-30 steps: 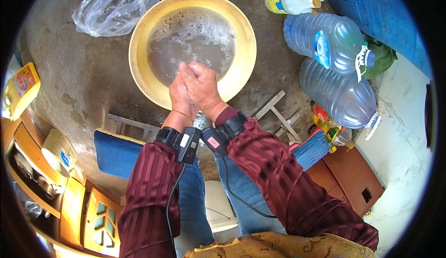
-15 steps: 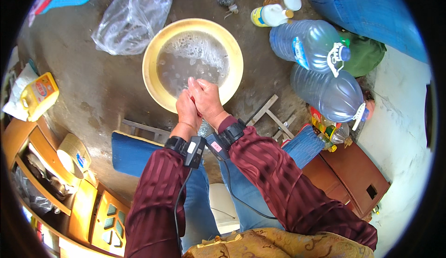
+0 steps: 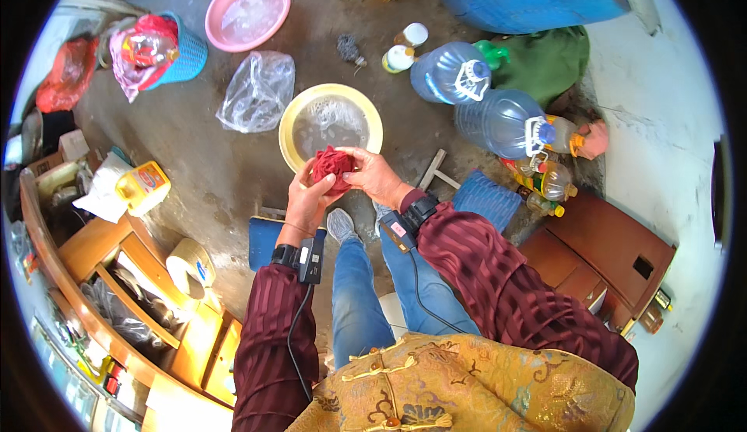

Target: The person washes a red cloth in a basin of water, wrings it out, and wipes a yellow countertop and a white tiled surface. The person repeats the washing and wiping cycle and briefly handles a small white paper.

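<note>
A wet, bunched red cloth [image 3: 331, 164] is gripped between both hands just above the near rim of a yellow basin [image 3: 289, 125]. My left hand [image 3: 309, 197] clasps the cloth from below and the left. My right hand [image 3: 372, 175] closes on it from the right. The basin stands on the concrete floor and holds soapy, foamy water [image 3: 331, 125]. Both forearms wear dark red striped sleeves and black wrist devices.
Two large blue water bottles [image 3: 498, 121] lie right of the basin. A clear plastic bag [image 3: 257, 90] sits to its left, a pink basin [image 3: 247, 10] and blue basket [image 3: 173, 52] farther back. Wooden furniture [image 3: 140, 276] lines the left, a brown cabinet [image 3: 599, 253] the right.
The hands were pressed together over the basin's water. They have lifted back toward me, and the red cloth now shows between them. The view has widened and shifted toward the back.
</note>
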`<state>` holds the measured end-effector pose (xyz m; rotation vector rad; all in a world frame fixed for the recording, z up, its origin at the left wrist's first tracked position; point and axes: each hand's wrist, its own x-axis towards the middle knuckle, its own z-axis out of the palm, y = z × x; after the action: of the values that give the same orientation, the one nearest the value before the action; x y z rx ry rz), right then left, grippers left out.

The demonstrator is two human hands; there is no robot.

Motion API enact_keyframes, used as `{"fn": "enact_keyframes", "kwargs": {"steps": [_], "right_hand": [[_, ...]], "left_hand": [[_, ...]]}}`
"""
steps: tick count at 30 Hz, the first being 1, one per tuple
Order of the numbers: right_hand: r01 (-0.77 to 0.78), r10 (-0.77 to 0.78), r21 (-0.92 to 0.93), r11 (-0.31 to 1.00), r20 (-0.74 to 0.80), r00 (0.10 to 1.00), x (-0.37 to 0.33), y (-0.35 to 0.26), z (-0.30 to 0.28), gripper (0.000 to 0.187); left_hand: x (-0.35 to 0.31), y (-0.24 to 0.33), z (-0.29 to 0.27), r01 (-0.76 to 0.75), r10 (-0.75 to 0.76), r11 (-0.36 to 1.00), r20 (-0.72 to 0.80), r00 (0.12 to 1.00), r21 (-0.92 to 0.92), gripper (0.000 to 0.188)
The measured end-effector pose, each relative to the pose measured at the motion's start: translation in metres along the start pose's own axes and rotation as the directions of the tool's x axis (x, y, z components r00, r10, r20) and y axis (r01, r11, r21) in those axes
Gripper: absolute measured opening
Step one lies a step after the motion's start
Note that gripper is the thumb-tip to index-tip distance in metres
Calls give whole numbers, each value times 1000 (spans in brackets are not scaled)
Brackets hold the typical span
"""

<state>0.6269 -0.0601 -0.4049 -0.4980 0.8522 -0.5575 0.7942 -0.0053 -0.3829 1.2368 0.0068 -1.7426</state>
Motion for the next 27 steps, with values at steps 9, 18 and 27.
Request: {"fn": "enact_keyframes", "kwargs": {"steps": [9,18,27], "right_hand": [[126,-411,-671,731,-284,866,-49,-51,61,12],[171,-458,-599,782,-367,810,-130,-78,113,24],[286,-329,-299,910,-101,939,-251,-121,109,40]], "left_hand": [[-87,44,58,-110,116,979,-24,993,173,40],[-165,82,79,-164,147,986,282,948,38,28],[-213,76,140,-250,122,859,294,948,448,23]]}}
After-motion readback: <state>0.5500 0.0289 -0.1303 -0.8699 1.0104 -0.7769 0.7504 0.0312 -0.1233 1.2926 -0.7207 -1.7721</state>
